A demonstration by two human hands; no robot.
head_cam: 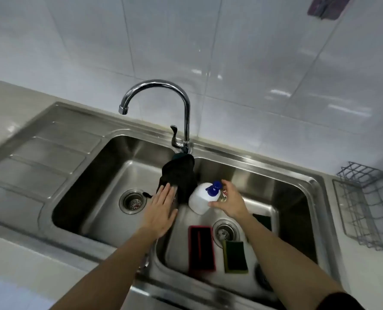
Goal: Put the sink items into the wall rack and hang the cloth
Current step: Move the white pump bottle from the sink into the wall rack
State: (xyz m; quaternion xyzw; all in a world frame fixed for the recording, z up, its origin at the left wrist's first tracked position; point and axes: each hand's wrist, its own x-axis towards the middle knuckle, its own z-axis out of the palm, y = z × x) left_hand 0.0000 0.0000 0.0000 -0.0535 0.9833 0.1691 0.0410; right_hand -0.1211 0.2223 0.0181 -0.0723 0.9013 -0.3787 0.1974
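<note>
A dark cloth point(181, 175) hangs over the divider of the double sink point(275, 173). My left hand point(161, 211) lies flat and open on the divider, fingertips touching the cloth's lower edge. A white pump bottle with a blue top point(200, 198) leans in the right basin. My right hand point(228, 200) curls around its pump side with fingers spread, not clearly gripping; a small item behind it is mostly hidden. A red-rimmed black tray point(201, 248), a green-and-yellow sponge point(234, 256) and a dark green pad point(263, 221) lie on the basin floor.
A chrome gooseneck tap point(187, 121) rises behind the divider. A grey wire rack point(371, 206) is mounted at the right by the tiled wall. A dark object point(327, 6) hangs on the wall at the top right. A ribbed drainboard point(40, 157) lies left.
</note>
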